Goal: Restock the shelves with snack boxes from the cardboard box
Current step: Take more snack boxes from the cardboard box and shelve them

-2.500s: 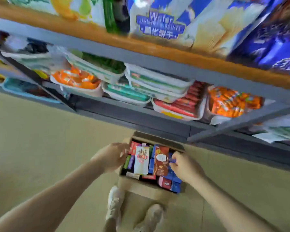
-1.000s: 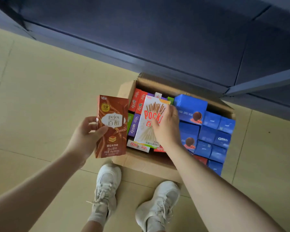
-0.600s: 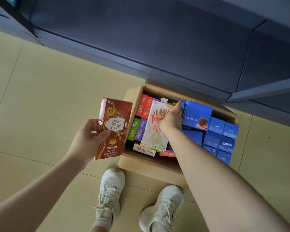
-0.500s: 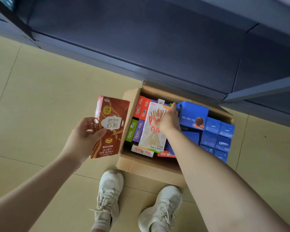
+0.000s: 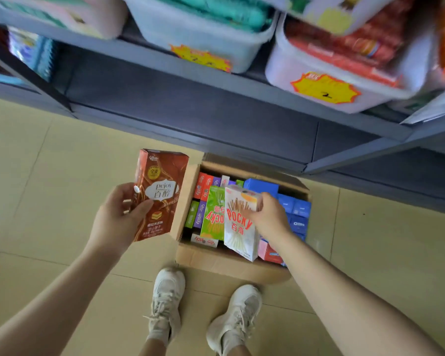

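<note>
An open cardboard box [image 5: 216,264] sits on the floor against the shelf base, packed with snack boxes. My left hand [image 5: 118,217] holds a brown Pejoy box [image 5: 158,194] upright, just left of the cardboard box. My right hand [image 5: 269,217] grips a white Pocky box [image 5: 238,223] by its right edge, raised above the other boxes. Beside it lies a green Pocky box [image 5: 213,214]. Blue Oreo boxes [image 5: 297,211] fill the right side.
Grey metal shelving [image 5: 216,104] runs across the top, its lower shelf carrying white plastic bins [image 5: 314,73] of snacks with yellow price tags. My two white sneakers [image 5: 166,301] stand on the beige tile floor right in front of the cardboard box.
My right hand has lifted the white Pocky box up out of the cardboard box, uncovering the green Pocky box. The view has tilted up, so the shelf bins show again.
</note>
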Available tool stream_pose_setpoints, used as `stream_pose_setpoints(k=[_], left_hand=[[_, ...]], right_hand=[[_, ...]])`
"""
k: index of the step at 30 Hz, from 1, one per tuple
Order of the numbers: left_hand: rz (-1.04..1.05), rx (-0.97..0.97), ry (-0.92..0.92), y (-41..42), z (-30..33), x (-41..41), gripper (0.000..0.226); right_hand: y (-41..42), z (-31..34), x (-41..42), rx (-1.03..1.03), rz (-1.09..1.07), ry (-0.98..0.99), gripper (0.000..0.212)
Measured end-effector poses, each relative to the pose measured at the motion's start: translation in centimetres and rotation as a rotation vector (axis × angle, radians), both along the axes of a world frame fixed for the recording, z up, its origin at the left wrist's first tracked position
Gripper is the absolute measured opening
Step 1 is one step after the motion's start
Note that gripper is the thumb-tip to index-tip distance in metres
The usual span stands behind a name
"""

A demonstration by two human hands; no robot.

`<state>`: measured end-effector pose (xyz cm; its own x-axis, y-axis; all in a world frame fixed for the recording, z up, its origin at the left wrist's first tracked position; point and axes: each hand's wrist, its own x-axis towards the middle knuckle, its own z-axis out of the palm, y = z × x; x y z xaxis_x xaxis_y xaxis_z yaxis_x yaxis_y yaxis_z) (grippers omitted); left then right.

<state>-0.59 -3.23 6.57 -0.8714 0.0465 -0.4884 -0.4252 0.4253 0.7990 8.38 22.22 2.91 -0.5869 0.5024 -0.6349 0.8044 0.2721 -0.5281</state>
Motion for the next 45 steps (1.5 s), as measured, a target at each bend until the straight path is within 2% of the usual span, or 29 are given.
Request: stream_pose_setpoints(k=[3,7,13,19,23,26,30,33,36,39,42,45], left_hand=[[-0.084,0.035,0.055,1.9,8.3,-1.8,0.026],[-0.195,0.15,0.171,4.8,21.4,-3.9,0.031],[-0.404,0.398,0.447,8.1,40.5,-6.1,0.03],[-0.448,0.641,0.65,10.8,52.6,-6.8,0.026],[-0.422,0.778,0.682,13.7,58.5,-7.7,0.02],[-0.328,0.858,0.664,16.9,63.0,-8.7,0.015],[-0.415,0.802,0.641,21.5,68.7,-10.2,0.012],[-0.462,0.797,0.633,25.7,71.4,-11.7,0.013],[-0.387,0.77,0.636,30.9,72.3,-13.9,0.017],[-0.291,0.736,0.587,35.7,72.0,-16.8,0.018],[-0.253,0.588,0.614,39.6,71.2,-19.8,0.018],[-0.23,0.206,0.799,42.1,70.7,-22.0,0.029]], right_hand=[[2.1,9.4,0.5,-0.128,-0.117,0.118,0.02],[4.1,23.9,-0.6,-0.199,-0.163,0.338,0.027],[5.2,44.1,-2.8,-0.053,-0.134,0.656,0.029],[6.9,58.2,-1.2,0.106,-0.142,0.975,0.04],[9.3,63.8,-1.0,0.02,-0.181,1.17,0.035],[12.0,67.9,-1.7,-0.049,-0.214,1.341,0.031],[16.9,72.9,-3.1,-0.018,-0.24,1.479,0.027],[20.8,76.0,-5.6,0.04,-0.235,1.443,0.021],[24.8,78.3,-9.6,0.018,-0.276,1.354,0.018],[28.0,79.0,-14.3,0.057,-0.202,1.258,0.018],[30.9,78.4,-18.6,0.152,-0.205,1.166,0.018],[32.8,77.5,-21.8,0.277,-0.283,1.14,0.019]])
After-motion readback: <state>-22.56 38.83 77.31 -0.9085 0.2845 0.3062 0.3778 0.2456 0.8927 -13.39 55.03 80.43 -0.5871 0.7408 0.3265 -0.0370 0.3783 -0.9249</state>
